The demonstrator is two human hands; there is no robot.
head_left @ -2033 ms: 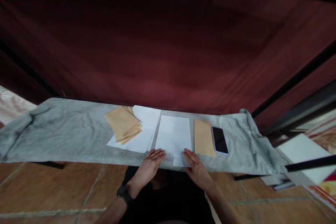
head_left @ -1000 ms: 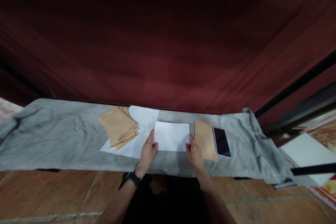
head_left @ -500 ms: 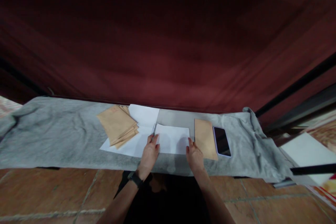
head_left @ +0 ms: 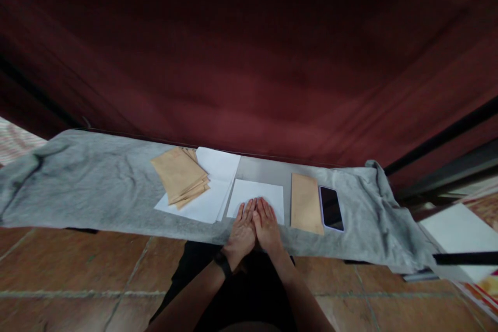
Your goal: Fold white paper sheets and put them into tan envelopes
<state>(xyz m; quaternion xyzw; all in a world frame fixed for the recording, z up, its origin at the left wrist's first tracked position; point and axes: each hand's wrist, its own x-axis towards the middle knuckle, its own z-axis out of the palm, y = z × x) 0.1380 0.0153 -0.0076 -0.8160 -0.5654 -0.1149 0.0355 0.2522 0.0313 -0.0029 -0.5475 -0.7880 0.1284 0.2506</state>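
A folded sheet of white paper (head_left: 259,190) lies flat on the grey cloth in front of me. My left hand (head_left: 243,229) rests with outstretched fingers on its near edge. Close beside it, my right hand (head_left: 266,223) also lies flat on the paper, and the two hands touch at the thumbs. Just right of the paper is a single brown envelope (head_left: 306,203). To the left, several brown envelopes (head_left: 179,174) are fanned out on top of larger white sheets (head_left: 220,166). Part of the paper's near edge is hidden under my hands.
A phone (head_left: 331,208) lies right of the single envelope. Grey cloth (head_left: 101,181) covers the narrow table, bunched up at its right end. A dark red panel (head_left: 249,98) rises along the back. Off to the right is a white board (head_left: 459,233) beside a black bar.
My hands have moved together from the paper's two sides to the middle of its near edge. Their fingers now lie flat on the paper, which appears slightly shorter front to back.
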